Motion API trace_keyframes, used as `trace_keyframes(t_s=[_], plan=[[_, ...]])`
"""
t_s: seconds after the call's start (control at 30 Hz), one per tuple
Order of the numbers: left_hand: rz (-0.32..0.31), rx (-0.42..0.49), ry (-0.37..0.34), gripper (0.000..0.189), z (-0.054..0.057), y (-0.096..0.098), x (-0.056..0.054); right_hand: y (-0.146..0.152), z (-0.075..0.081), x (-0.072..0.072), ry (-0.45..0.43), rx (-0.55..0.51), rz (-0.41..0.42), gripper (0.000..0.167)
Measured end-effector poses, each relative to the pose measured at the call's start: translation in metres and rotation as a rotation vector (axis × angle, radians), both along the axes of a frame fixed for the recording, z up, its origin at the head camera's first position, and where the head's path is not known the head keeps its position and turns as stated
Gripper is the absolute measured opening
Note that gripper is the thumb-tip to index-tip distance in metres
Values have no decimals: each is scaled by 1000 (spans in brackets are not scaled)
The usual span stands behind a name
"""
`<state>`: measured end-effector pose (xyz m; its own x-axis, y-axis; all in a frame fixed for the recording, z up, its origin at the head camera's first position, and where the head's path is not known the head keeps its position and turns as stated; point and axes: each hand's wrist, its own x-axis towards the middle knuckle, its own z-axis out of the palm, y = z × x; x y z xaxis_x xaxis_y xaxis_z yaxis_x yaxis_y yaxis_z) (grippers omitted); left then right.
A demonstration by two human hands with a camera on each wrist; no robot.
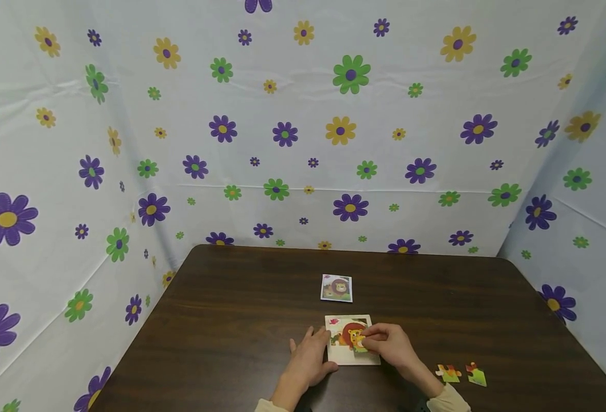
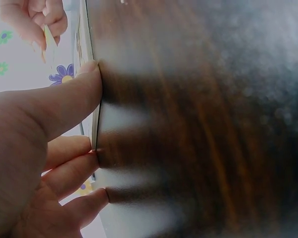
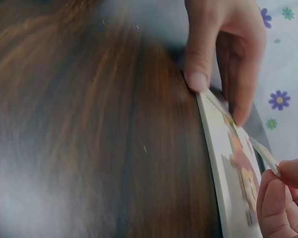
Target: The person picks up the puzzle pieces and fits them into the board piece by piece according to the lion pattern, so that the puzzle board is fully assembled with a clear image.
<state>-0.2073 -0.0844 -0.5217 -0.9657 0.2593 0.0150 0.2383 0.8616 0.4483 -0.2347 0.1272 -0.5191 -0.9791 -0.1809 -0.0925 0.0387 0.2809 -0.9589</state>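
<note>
A square puzzle board (image 1: 349, 359) lies on the table, its upper part filled with lion-picture pieces and its lower part bare and pale. My left hand (image 1: 308, 357) rests at the board's left edge with the fingers spread. In the left wrist view, the thumb and fingertips touch the rim and the tabletop. Between thumb and fingers, my right hand (image 1: 392, 346) pinches a puzzle piece (image 3: 264, 154) over the right side of the board. That piece is tilted and seen nearly edge-on in the right wrist view, just above the board's surface.
Two loose puzzle pieces, one orange and green (image 1: 449, 373) and one red and green (image 1: 476, 375), lie on the dark wooden table (image 1: 230, 320) right of the right forearm. Behind the board lies a small lion picture card (image 1: 336, 288). A flower-print curtain (image 1: 303, 114) surrounds the table.
</note>
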Motion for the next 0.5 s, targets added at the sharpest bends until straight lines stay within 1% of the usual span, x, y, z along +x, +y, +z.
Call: trace_keyframes(t_s=[0.2,0.4,0.5], plan=[[-3,-3,4,63,1,1,1,-16,-4,2,-13,-32,28,21],[-2,5,5,63,1,0,1,-30,-8,3,32,23,18,18],[-4,1,3,63,2,0,1,-37,-10,4,36,38,4,16]])
